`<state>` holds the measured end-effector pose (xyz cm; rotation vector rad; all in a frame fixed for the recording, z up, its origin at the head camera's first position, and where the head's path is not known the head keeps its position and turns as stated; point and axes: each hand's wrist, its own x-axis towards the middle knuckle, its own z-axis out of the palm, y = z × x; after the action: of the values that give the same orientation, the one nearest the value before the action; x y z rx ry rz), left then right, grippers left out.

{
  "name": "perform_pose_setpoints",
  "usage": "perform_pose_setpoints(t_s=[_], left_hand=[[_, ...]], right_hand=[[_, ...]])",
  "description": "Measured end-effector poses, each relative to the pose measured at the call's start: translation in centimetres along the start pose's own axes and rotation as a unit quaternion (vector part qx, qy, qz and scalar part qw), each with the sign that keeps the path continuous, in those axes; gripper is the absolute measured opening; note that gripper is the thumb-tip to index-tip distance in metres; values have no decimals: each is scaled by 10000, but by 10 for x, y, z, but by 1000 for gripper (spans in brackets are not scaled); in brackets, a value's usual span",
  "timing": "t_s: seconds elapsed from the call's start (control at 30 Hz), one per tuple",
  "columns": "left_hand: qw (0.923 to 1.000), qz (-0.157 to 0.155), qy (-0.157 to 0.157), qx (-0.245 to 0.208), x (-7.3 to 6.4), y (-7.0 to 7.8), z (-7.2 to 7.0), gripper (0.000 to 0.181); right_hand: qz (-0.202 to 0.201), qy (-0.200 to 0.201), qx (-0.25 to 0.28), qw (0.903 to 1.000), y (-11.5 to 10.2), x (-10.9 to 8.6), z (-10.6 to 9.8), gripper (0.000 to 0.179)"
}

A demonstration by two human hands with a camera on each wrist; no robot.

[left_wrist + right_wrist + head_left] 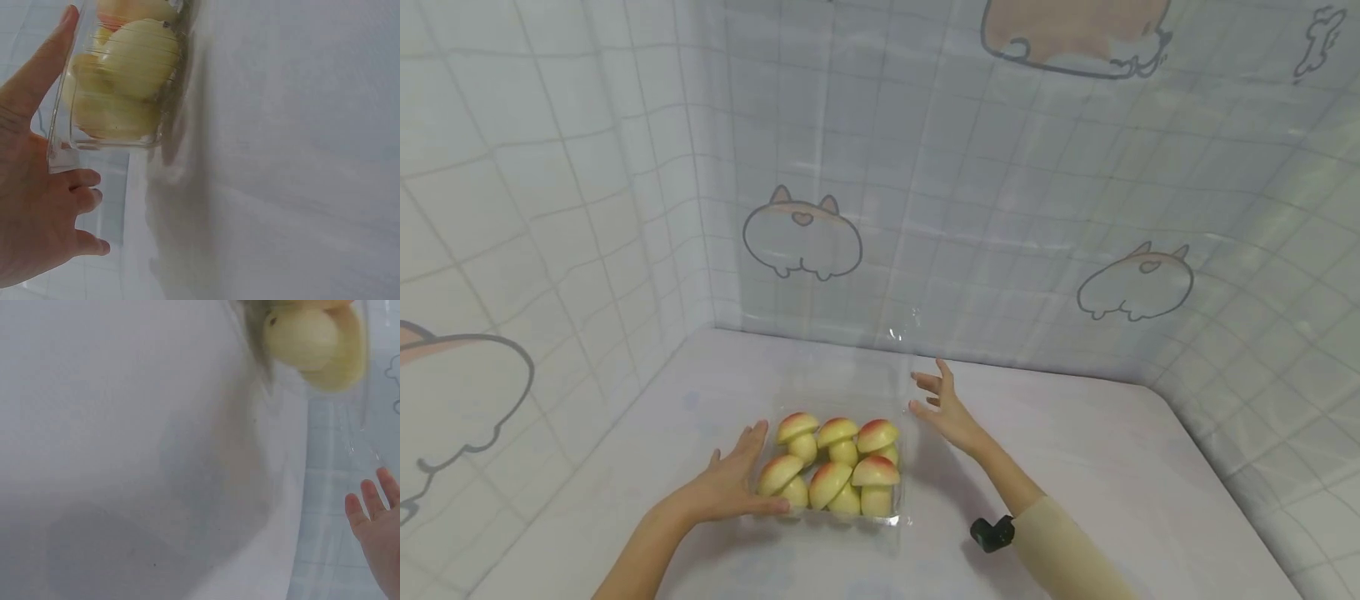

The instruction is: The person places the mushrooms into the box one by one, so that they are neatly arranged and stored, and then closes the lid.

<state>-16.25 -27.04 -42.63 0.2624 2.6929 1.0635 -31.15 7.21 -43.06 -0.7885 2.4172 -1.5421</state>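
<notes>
A clear plastic box [901, 500] sits on the table, holding several pale yellow mushroom-shaped pieces [835, 485] with reddish caps. Its transparent lid [842, 375] seems to stand raised at the back, though its outline is faint. My left hand [730, 483] lies against the box's left side, thumb along the front rim and the other fingers stretched along the left edge. In the left wrist view, the thumb and fingers of that hand [37, 187] touch the rim. To the right of the box, my right hand [946, 412] is held in the air with its fingers spread, holding nothing.
A small black object [992, 534] is near my right sleeve. White table surface [1075, 450] extends around the box. Tiled-pattern curtains [970, 208] with cartoon animal drawings rise behind the table and on both sides.
</notes>
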Motion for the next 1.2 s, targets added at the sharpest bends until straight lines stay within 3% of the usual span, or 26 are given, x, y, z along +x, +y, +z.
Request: perform_pose_setpoints(t_s=[0.13, 0.27, 0.4, 0.5, 0.6, 0.7, 0.83, 0.93, 1.03, 1.2], left_hand=[[9999, 23, 15, 138, 0, 2, -1, 126], [9999, 30, -27, 140, -1, 4, -2, 125], [9996, 110, 110, 255, -3, 4, -1, 125], [9986, 172, 333, 383, -5, 2, 1, 126], [9984, 193, 421, 322, -9, -5, 1, 126], [9991, 246, 315, 108, -17, -13, -6, 117], [9961, 387, 182, -770, -34, -20, -21, 76], [9911, 363, 386, -1224, -41, -19, -26, 58], [9923, 171, 685, -1018, -42, -17, -23, 59], [9942, -146, 861, -626, -39, -17, -13, 52]], right_hand=[[-112, -32, 665, 9977, -12, -7, -8, 65], [-287, -220, 872, 9955, -35, -19, -13, 46], [-303, -307, 501, 9978, -56, -35, -14, 41], [-298, -209, 136, 9992, -60, -46, -11, 36], [-580, -79, -253, 9980, -41, -52, -5, 31], [-978, -56, -723, 9926, -19, -56, 2, 23], [-1166, -62, -1283, 9848, -8, -63, 11, 19], [-1036, -5, -1584, 9819, -6, -70, 17, 22], [-897, 83, -1822, 9791, -4, -76, 22, 28], [-715, 212, -1918, 9786, -5, -84, 32, 37]])
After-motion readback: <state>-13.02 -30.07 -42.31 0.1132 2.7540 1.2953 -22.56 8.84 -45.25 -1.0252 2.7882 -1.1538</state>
